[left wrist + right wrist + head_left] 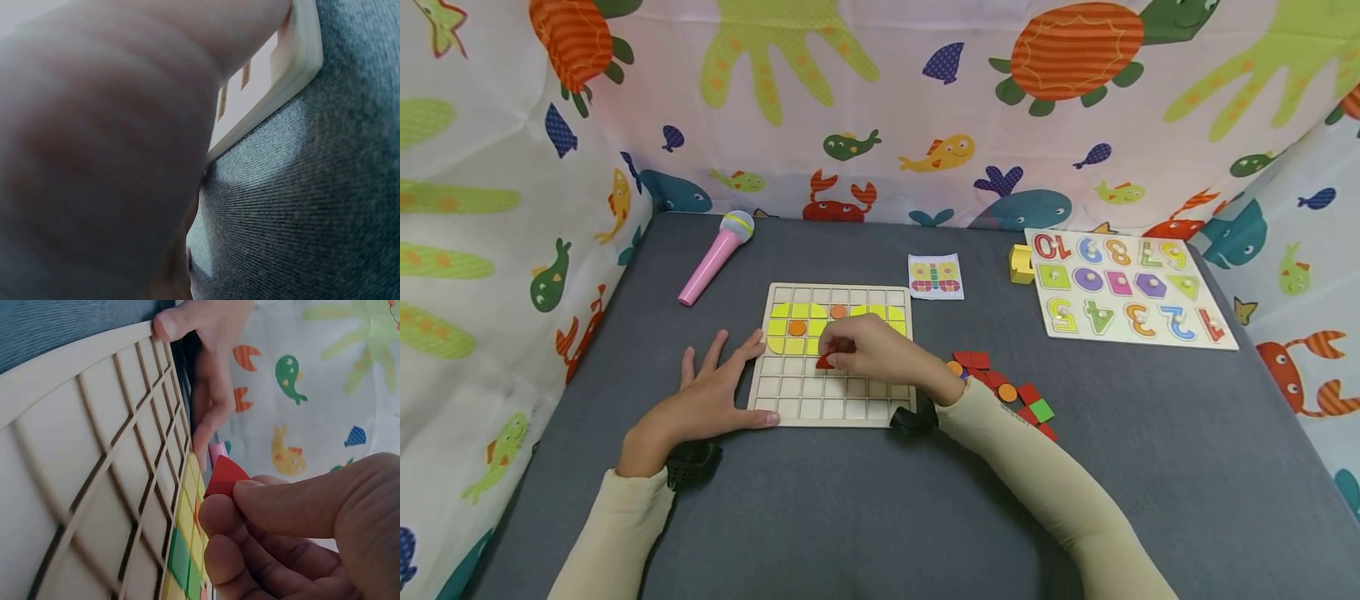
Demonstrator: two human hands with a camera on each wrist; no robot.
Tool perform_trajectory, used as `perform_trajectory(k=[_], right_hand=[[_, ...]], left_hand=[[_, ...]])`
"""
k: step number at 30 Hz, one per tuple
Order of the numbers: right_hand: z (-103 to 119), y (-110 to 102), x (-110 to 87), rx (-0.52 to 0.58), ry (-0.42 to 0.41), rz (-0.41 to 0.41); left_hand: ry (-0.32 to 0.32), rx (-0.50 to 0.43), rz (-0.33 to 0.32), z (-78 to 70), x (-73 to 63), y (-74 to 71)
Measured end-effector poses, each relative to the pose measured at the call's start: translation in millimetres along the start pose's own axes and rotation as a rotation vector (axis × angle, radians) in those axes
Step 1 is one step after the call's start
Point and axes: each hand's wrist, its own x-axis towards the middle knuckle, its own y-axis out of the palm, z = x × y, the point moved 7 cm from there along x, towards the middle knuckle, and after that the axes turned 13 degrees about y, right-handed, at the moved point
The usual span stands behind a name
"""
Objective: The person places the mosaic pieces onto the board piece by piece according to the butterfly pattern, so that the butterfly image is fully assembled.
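A wooden grid board lies on the table, its upper rows partly filled with yellow tiles and orange round pieces. My left hand rests at the board's left side, fingers spread and thumb on its lower left corner. Over the middle of the board, my right hand pinches a red tile with one curved edge between thumb and fingertips. Green tiles show in the grid in the right wrist view; my right hand hides part of the board from the head view.
Loose red, orange and green tiles lie right of the board, partly behind my right forearm. A picture card sits at the upper right corner. Farther off are a pink toy microphone, a yellow block and a number puzzle board.
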Motion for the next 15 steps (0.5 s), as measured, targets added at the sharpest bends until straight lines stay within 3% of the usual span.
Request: perform_trajectory(k=[6, 15], right_hand=[[17, 17, 20.0, 0.005, -0.079, 0.030], [29, 33, 42.8, -0.010, -0.061, 0.037]], left_hand=[[0.010, -0.024, -0.020, -0.7, -1.9, -0.1], [0.035, -0.034, -0.044, -3.2, -2.0, -2.7]])
